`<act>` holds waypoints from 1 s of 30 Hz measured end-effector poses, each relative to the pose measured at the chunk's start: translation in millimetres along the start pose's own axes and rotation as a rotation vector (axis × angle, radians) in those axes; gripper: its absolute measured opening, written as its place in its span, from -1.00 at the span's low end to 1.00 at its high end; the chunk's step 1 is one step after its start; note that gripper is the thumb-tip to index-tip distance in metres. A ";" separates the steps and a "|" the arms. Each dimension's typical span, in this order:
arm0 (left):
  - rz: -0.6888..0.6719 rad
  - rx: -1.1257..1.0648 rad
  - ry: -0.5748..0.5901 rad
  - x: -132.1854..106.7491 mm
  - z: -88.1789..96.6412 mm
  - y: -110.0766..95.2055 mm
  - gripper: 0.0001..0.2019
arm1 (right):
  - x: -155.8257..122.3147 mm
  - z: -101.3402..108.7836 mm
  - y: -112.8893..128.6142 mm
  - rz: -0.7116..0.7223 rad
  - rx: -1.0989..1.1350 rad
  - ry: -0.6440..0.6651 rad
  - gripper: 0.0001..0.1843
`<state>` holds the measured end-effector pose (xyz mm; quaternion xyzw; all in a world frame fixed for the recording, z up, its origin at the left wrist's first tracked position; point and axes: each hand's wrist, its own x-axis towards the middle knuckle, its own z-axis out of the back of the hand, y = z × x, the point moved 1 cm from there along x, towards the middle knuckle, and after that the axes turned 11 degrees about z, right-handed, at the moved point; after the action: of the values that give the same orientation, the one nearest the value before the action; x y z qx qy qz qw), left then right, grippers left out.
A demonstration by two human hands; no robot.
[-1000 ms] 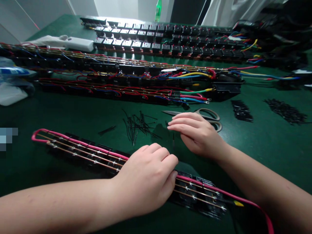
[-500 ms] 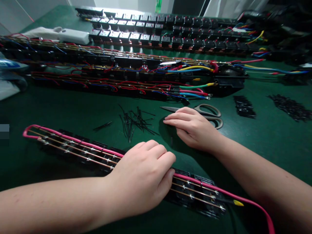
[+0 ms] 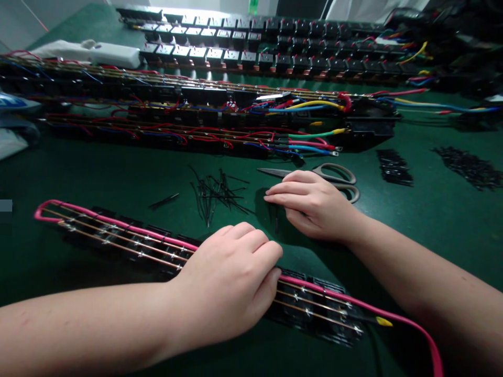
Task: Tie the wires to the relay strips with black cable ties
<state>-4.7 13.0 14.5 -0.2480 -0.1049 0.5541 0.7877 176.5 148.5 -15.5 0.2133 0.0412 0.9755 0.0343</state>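
My left hand (image 3: 236, 280) is closed over the middle of a long black socket strip (image 3: 314, 309), its fingers wrapped over the far edge. Thin copper-coloured rods run along the strip, and a thick pink cable (image 3: 157, 236), held on by black ties, loops round its left end. My palm hides part of both. Beyond the strip, my right hand (image 3: 314, 204) is low over the table, fingers stretched left and thumb apart. A thin dark sliver shows below its fingertips. Grey-handled scissors (image 3: 337, 173) lie just behind that hand, partly covered by it.
Loose black cable ties (image 3: 218, 193) lie left of my right hand. Two more dark piles, a neat bundle (image 3: 395, 167) and a looser heap (image 3: 467, 166), are at right. Wired strips (image 3: 176, 131) and rows of black sockets (image 3: 291, 63) stretch across the back of the green table.
The view has shifted very slightly. Both hands keep nearly the same places, the left on the socket strip and the right by the scissors.
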 end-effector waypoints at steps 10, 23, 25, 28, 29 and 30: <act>0.004 0.009 0.003 0.2 0.6 -0.1 -0.78 | -2.1 4.0 4.3 0.062 -0.010 0.013 -0.65; 0.007 0.008 0.009 0.1 -0.7 -0.5 -0.78 | 2.6 -1.9 3.9 -0.034 0.061 -0.019 -0.63; 0.010 0.005 0.008 -0.1 -1.0 -0.9 -0.77 | 5.8 -6.5 3.3 -0.087 0.086 0.028 -0.61; 0.009 0.009 0.006 -0.9 -1.3 -1.7 -0.76 | 11.3 -12.9 4.1 -0.152 0.076 0.088 -0.52; 0.008 0.013 0.004 -1.2 -1.3 -1.9 -0.76 | 13.2 -14.7 4.7 -0.168 0.067 0.101 -0.49; 0.007 0.016 0.005 -1.4 -1.3 -2.0 -0.76 | 15.0 -16.4 5.3 -0.183 0.058 0.113 -0.47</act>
<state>-3.0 10.8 14.6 -0.2435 -0.0976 0.5572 0.7878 155.8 143.4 -23.7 0.1544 0.0906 0.9772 0.1145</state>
